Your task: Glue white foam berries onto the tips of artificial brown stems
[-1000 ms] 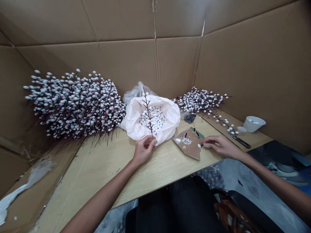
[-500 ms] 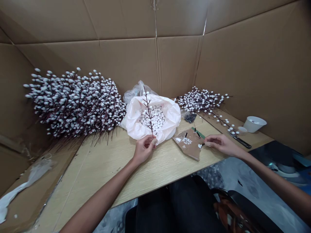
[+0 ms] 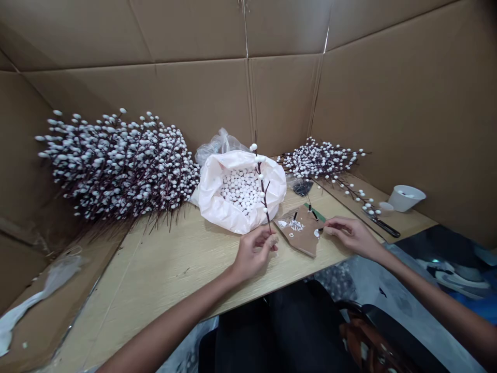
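Left hand [image 3: 254, 254] pinching thin dark-brown twig with white foam beads [image 3: 264, 194], held upright.
Twig stands in front of white plastic bag [image 3: 212, 199] of white foam balls [image 3: 240, 189]; looks light, stiff, beads easily knocked, so best held on bare lower stem. Right hand [image 3: 351, 233] pinched closed beside brown cardboard scrap [image 3: 301, 233], anything held too small to tell.
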Available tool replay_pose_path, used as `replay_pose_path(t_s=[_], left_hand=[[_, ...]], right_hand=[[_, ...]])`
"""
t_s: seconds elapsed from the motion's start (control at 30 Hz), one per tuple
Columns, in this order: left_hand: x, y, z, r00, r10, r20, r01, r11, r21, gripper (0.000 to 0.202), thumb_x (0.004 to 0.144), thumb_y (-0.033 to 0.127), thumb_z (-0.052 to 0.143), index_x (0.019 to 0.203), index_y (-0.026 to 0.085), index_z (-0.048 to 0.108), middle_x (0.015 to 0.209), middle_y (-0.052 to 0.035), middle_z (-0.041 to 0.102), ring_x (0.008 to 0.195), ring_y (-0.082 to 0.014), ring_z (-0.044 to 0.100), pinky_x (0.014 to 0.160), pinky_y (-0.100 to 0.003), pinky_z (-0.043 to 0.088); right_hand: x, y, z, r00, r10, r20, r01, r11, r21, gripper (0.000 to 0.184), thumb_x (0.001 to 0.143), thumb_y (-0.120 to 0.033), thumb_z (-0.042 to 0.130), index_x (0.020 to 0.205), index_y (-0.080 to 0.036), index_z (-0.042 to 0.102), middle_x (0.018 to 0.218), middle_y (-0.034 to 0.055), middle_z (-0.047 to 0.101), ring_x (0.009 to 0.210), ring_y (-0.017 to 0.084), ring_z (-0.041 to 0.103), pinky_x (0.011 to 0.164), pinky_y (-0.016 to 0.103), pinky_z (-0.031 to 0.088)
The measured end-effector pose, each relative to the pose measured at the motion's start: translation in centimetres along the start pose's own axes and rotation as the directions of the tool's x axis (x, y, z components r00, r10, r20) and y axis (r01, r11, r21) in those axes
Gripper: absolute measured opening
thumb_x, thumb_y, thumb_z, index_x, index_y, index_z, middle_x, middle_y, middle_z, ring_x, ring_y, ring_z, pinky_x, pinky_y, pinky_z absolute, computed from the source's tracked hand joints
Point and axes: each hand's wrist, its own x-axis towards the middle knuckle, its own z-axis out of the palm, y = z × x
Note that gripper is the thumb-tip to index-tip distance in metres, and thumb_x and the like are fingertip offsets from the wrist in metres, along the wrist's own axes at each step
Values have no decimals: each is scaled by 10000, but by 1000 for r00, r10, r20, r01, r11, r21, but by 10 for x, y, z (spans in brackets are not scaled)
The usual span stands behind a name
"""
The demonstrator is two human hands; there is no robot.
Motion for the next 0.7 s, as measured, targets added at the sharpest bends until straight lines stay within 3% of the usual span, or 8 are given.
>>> replay_pose_path(t_s=[0.17, 0.3, 0.47, 0.7], left_hand=[[13, 1, 35, 997, 54, 48, -51, 998, -47, 148, 881, 292, 530, 905, 150, 563, 799, -48, 625, 705, -157, 666, 649, -260, 543], [19, -4, 54, 992, 93, 90, -97, 994, 48, 143, 899, 290, 493, 899, 159, 553, 787, -50, 612, 729, -170, 640, 649, -272, 525], [19, -7, 62, 983, 121, 137, -144, 974, 175, 146, 907, 286, 476, 837, 172, 536, 808, -59, 624, 762, -180, 618, 658, -272, 495], [23, -11, 62, 983, 68, 170, -105, 970, 218, 135, 909, 284, 471, 863, 176, 537, 746, -27, 587, 663, -153, 573, 593, -250, 451]], right_hand=[[-4, 7, 2, 997, -50, -54, 49, 999, -15, 213, 865, -341, 506, 869, -185, 652, 918, 80, 688, 851, 213, 633, 730, 305, 484], [-4, 9, 0, 988, -138, -73, 132, 987, -88, 171, 869, -244, 487, 884, -189, 649, 944, 80, 687, 894, 213, 632, 787, 320, 475], [-2, 7, 1, 970, -241, -44, 234, 964, -129, 170, 884, -198, 464, 891, -192, 634, 879, 68, 683, 845, 195, 627, 762, 306, 471], [1, 5, 5, 953, -297, -68, 285, 948, -141, 167, 880, -191, 471, 868, -202, 637, 824, 70, 682, 792, 201, 629, 712, 307, 479]])
